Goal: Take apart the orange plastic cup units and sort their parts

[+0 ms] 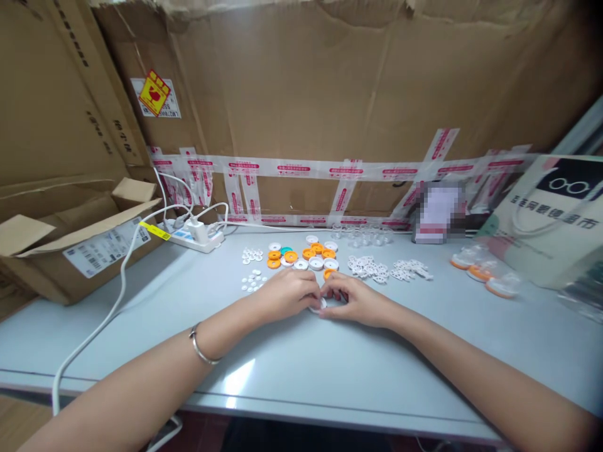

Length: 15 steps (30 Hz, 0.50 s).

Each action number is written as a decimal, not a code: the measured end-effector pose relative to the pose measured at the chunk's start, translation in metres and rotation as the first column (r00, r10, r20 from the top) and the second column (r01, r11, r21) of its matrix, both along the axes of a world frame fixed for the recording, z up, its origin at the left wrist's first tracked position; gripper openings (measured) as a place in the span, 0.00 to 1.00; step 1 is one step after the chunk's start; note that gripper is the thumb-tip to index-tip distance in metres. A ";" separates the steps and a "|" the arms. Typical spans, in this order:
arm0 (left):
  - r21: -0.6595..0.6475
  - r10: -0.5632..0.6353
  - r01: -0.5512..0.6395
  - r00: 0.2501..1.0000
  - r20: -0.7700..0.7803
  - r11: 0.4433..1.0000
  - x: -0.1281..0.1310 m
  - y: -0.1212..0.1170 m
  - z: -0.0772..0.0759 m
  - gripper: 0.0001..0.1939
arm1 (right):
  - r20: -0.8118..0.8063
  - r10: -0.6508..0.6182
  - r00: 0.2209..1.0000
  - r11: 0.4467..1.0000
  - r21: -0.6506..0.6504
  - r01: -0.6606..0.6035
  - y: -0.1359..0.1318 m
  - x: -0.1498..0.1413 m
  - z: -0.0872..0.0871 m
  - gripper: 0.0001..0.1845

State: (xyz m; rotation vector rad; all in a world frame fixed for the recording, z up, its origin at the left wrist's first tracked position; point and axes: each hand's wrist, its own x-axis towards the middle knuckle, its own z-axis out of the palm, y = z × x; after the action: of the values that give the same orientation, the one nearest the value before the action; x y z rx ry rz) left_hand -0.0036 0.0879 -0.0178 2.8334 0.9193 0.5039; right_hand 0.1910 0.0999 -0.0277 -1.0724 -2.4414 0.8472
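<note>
The person's left hand (292,292) and right hand (360,300) meet low over the pale grey-blue tabletop (377,370), the fingers of both closed on the edges of a small round white plastic piece (318,306) (partly hidden by them). Just beyond lie round orange, white and teal plastic caps (291,257), with small white plastic discs (253,255) to their left and a heap of flat white openwork plastic pieces (369,268) to their right.
</note>
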 end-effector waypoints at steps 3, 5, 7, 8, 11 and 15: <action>0.108 0.020 -0.013 0.998 -0.063 0.994 -0.001 0.000 -0.001 0.09 | 0.001 -0.004 1.000 1.000 -0.008 0.004 -0.001 0.000 0.001 0.14; 0.207 0.035 -0.008 0.992 -0.125 0.978 -0.001 0.000 -0.002 0.09 | 0.001 -0.005 1.000 1.000 -0.010 0.005 -0.001 -0.001 0.002 0.14; 0.295 0.028 0.026 0.984 -0.179 0.955 -0.001 -0.001 -0.003 0.10 | 0.000 -0.005 1.000 1.000 -0.003 0.005 -0.002 -0.002 0.003 0.13; 0.333 0.019 0.051 0.979 -0.202 0.942 -0.001 -0.001 -0.003 0.11 | 0.000 -0.005 1.000 1.000 0.002 0.005 -0.002 -0.002 0.004 0.13; 0.427 -0.024 0.141 0.963 -0.268 0.893 -0.002 -0.002 -0.002 0.11 | 0.005 -0.008 1.000 1.000 0.007 0.008 -0.003 -0.003 0.005 0.12; 0.549 -0.058 0.238 0.944 -0.324 0.801 -0.002 -0.007 0.003 0.10 | -0.002 -0.009 1.000 1.000 0.021 0.009 -0.005 -0.004 0.006 0.12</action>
State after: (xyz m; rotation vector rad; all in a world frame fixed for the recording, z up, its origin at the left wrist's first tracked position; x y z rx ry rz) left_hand -0.0054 0.0805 -0.0148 3.5898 0.6424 0.4047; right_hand 0.1872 0.0953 -0.0212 -1.0741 -2.4371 0.8181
